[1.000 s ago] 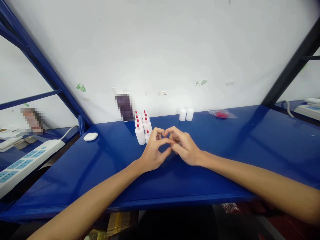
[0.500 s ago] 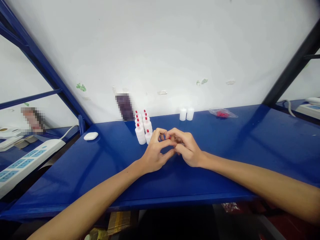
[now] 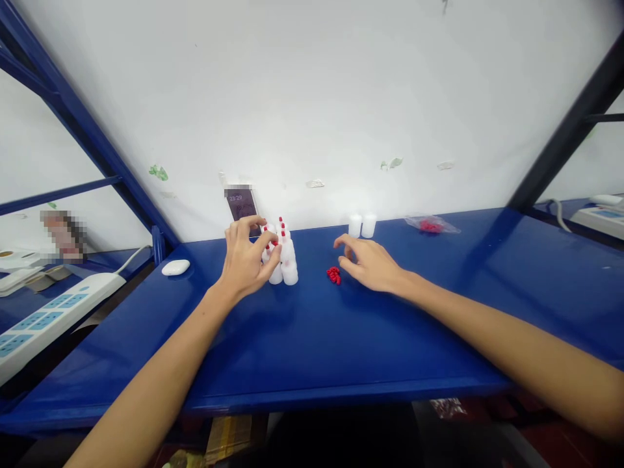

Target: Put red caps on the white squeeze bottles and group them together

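Note:
My left hand (image 3: 246,260) is at the cluster of small white bottles (image 3: 289,270) with red tips. Its thumb and forefinger pinch a small red cap (image 3: 275,243); whether this cap sits on a bottle I cannot tell, as the fingers hide part of the cluster. A little pile of red caps (image 3: 334,275) lies on the blue table (image 3: 331,344). Just right of the pile, my right hand (image 3: 370,263) hovers with thumb and forefinger apart and nothing visible between them.
Two white bottles (image 3: 369,225) stand near the wall, beside a clear bag with red pieces (image 3: 431,225). A phone (image 3: 240,203) leans on the wall behind the cluster. On the left are a white rounded case (image 3: 175,267) and a power strip (image 3: 58,312).
My hands, together over the table before, have parted. The left moved left to the bottles; the right shifted slightly right and up. The pile of red caps has come into view.

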Demonstrator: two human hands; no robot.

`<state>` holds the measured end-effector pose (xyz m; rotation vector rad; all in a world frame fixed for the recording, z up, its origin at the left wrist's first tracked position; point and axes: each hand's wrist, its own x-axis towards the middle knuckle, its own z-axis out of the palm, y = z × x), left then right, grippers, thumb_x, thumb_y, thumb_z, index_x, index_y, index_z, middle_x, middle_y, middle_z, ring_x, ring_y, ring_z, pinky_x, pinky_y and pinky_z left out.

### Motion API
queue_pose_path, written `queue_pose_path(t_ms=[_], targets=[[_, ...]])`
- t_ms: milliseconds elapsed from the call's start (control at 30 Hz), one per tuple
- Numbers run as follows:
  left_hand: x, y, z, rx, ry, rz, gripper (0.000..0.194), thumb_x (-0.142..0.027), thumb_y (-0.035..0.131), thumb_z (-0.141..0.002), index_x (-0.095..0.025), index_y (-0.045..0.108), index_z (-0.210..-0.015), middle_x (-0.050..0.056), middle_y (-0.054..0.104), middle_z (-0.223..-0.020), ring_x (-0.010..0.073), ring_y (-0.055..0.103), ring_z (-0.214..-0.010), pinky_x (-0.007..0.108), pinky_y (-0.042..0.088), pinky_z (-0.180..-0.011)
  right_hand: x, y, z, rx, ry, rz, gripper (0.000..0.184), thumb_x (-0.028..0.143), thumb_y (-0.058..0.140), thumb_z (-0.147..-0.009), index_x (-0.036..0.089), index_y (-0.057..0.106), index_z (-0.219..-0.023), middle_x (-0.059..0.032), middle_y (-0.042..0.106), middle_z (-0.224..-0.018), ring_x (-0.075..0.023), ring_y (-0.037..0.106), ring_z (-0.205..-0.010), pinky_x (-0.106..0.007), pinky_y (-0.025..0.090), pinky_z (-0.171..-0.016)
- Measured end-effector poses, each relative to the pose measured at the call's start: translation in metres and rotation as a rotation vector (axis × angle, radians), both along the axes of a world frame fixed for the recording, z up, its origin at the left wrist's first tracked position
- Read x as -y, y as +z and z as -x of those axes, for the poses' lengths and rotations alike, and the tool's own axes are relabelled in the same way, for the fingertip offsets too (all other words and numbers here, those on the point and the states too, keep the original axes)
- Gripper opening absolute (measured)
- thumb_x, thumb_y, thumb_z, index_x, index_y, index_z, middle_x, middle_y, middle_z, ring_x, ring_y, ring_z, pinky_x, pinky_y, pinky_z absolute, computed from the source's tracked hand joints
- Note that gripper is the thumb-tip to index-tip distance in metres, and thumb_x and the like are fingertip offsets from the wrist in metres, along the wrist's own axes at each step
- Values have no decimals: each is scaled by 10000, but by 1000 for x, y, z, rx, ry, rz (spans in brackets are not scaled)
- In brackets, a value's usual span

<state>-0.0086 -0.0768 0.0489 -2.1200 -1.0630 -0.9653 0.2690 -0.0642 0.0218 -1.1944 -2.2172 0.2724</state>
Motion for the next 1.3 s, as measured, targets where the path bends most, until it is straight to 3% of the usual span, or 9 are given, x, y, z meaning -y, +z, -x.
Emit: queue_pose_path(t_ms=[167, 267, 367, 567, 733, 900, 1067, 1167, 1300], targets=[[-5, -6, 3, -154, 53, 73, 208, -337, 532, -915, -200, 673, -982, 146, 500, -1230, 295, 466, -1072, 469, 361, -890, -22, -2, -16, 71, -170, -37, 256, 265, 493, -848, 228, 615, -1069, -19, 664, -769, -172, 561, -648, -287, 337, -593], [-6, -8, 1, -156, 52, 70, 266, -352, 531, -919, -210, 657, -1105, 155, 494, -1245, 301, 466, -1083, 470, 368, -885, -32, -1, -28, -61, -284, -144, 290, 238, 499, -810, 229, 612, -1077, -24, 667, -781, -180, 554, -642, -298, 343, -603], [-3, -5, -1, -91, 4, 13, 277, -316, 538, -914, -201, 635, -1147, 151, 513, -1207, 291, 478, -1073, 458, 385, -877, -48, 2, -44, -278, -281, -207, 337, 183, 474, -749, 214, 597, -1062, -24, 627, -794, -172, 536, -633, -307, 382, -623], [22, -11, -35, -106, -418, -74, 155, -133, 535, -859, -188, 614, -981, 65, 598, -944, 186, 529, -845, 373, 419, -780, -102, 22, -64, -880, -262, -124, 357, 138, 387, -570, 226, 494, -899, 0, 524, -751, -155, 486, -621, -264, 373, -539], [44, -31, -72, -297, -634, 160, 148, -165, 501, -867, -177, 631, -937, 56, 615, -850, 169, 517, -754, 327, 436, -691, -140, 30, -53, -876, -237, -84, 364, 142, 371, -546, 226, 472, -886, 2, 517, -731, -153, 480, -638, -261, 383, -580], [45, -38, -78, -251, -580, 395, 182, -186, 465, -915, -165, 643, -947, 78, 608, -902, 168, 529, -773, 314, 462, -701, -152, 9, -46, -719, -222, -65, 360, 149, 383, -584, 212, 491, -921, -13, 551, -769, -166, 499, -679, -285, 404, -634], [40, -42, -76, -56, -394, 585, 264, -226, 467, -935, -187, 591, -1164, 118, 552, -1200, 219, 557, -1025, 373, 511, -872, -150, -15, -50, -581, -238, -55, 345, 186, 401, -676, 183, 548, -988, -50, 605, -882, -186, 545, -787, -318, 445, -745], [38, -47, -76, 0, -343, 660, 333, -227, 470, -935, -205, 540, -1260, 126, 485, -1332, 232, 556, -1103, 410, 514, -939, -145, -20, -58, -523, -308, -20, 283, 251, 386, -757, 178, 612, -910, -81, 624, -950, -225, 555, -921, -363, 436, -863], [35, -53, -76, 44, -341, 698, 332, -211, 452, -946, -198, 532, -1267, 125, 497, -1323, 234, 562, -1140, 423, 504, -986, -128, -20, -74, -462, -346, 14, 276, 297, 393, -789, 193, 647, -759, -107, 627, -1021, -281, 488, -1097, -448, 343, -1011]])
